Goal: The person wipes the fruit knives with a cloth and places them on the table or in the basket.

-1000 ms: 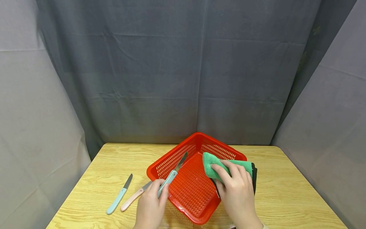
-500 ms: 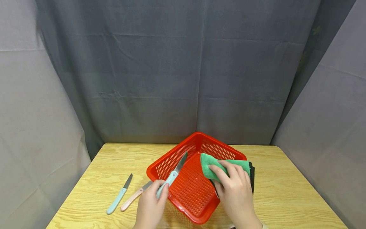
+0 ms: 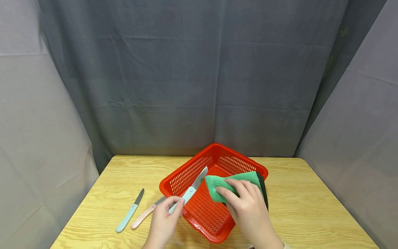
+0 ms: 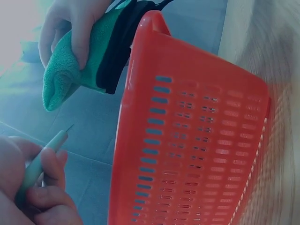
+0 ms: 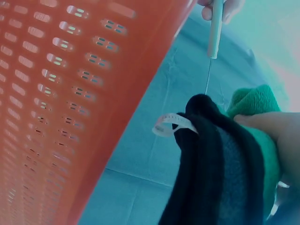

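Note:
My left hand (image 3: 164, 219) grips a knife by its pale blue handle (image 3: 183, 200), with the blade (image 3: 200, 177) pointing up and away over the red basket. My right hand (image 3: 248, 211) holds a folded green cloth (image 3: 217, 185) with black edging, its fingers spread over the top. The cloth's left end is right beside the blade in the head view. From the right wrist, a white tag (image 5: 173, 123) shows on the cloth's black edge, and the blade runs behind the cloth.
Below both hands stands the red plastic basket (image 3: 214, 238) with slotted walls. To its left on the wooden table (image 3: 311, 207) lie a pale blue-handled knife (image 3: 127, 218) and a pink-handled knife (image 3: 143, 218), the latter's blade partly behind my left hand. Grey cloth hangs around the table.
My right hand has moved left with the green cloth, bringing it close to the blade. The left hand has turned the knife slightly, and its blade now looks brighter.

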